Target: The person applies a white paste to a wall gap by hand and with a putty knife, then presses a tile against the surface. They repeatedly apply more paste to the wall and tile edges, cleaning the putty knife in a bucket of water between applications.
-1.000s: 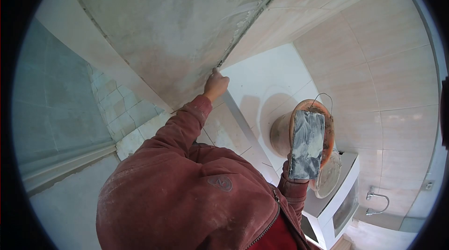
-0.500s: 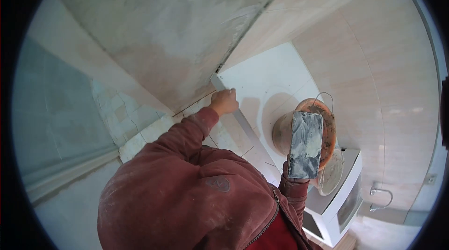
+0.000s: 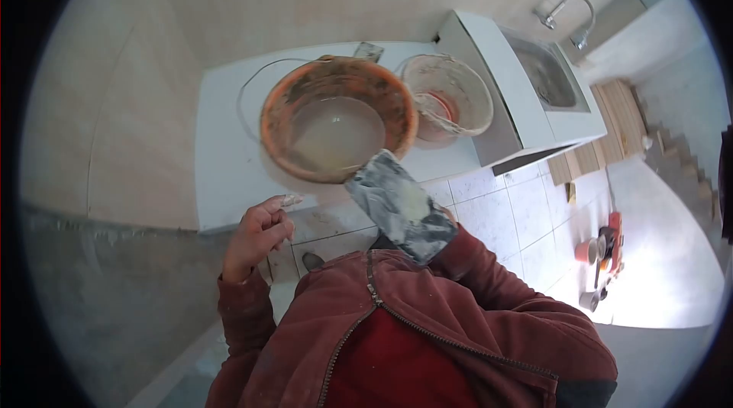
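Observation:
My right hand [image 3: 450, 214], mostly hidden behind it, holds a plastering float [image 3: 402, 206], a dark rectangular plate smeared with white plaster. The float tilts upward, and its upper end overlaps the near rim of a large orange bucket [image 3: 275, 150]. Cloudy water [image 3: 336, 129] lies in that bucket, with mud-coloured residue on its inner wall. At the counter's front edge, my left hand [image 3: 256, 236] is raised and holds nothing. Its index finger points forward, white at the tip, while the other fingers curl loosely.
Both buckets stand on a white counter [image 3: 229, 125], the second a smaller whitish bucket [image 3: 477, 95]. Behind them lies a flat plaster-stained piece [image 3: 368, 51]. To the right are a sink [image 3: 546, 80] and a wall tap [image 3: 561, 11]. Tools and a red pot [image 3: 586, 251] rest on the tiled floor.
My view has swung right toward the counter and buckets. My left hand has come away from the counter's corner beside the wall. The float stays in my right hand, now more tilted.

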Demonstrator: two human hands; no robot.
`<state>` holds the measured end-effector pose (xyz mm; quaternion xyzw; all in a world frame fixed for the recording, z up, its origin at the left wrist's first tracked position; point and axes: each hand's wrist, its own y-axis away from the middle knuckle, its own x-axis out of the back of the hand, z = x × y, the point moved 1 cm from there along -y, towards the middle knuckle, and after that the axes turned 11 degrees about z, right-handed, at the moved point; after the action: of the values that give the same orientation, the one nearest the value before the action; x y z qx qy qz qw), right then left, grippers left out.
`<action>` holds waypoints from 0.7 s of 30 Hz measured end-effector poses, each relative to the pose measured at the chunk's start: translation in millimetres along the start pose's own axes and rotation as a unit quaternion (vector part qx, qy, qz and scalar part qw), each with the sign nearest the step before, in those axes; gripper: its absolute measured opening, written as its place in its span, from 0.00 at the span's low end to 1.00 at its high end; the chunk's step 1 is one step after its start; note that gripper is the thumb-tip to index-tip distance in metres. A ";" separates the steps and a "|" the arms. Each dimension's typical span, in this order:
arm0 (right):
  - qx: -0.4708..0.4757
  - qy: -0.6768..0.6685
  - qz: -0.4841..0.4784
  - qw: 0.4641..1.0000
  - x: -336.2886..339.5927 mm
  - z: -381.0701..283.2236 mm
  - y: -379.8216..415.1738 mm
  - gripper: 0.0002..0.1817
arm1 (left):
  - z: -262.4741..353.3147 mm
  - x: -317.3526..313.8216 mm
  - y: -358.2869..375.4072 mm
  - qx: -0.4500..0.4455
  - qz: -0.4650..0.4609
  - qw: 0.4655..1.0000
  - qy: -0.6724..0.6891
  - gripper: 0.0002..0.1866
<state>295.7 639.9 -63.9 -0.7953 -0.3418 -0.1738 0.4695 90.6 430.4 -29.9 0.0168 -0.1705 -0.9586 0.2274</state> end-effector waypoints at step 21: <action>-0.324 -0.082 0.142 0.932 225.1 169.4 68.4 0.23 | 94.3 -164.4 -400.6 -0.196 0.162 0.910 -0.327 0.24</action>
<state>495.5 849.9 -57.0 -0.9560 -0.1880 -0.1409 0.1759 55.2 869.0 -82.6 -0.3698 -0.0448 -0.8748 0.3098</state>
